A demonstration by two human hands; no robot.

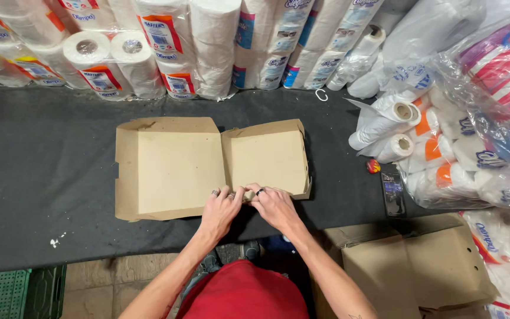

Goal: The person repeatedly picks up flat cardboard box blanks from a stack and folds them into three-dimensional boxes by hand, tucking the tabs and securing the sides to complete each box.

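At the worktop's [42, 165] near edge, both hands, left [219, 210] and right [275, 207], pinch the flat box's [208, 165] near rim at its centre fold; the box stretches left-right beyond the fingers.

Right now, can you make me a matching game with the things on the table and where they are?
Things:
1. cardboard box
2. small red ball
3. green crate
4. paper rolls

Places:
A. bottom left, below the table
B. stacked along the back
C. lying open, flat, under both hands
D. right of the box, beside the wrapped rolls

Pairs: 1-C, 2-D, 3-A, 4-B
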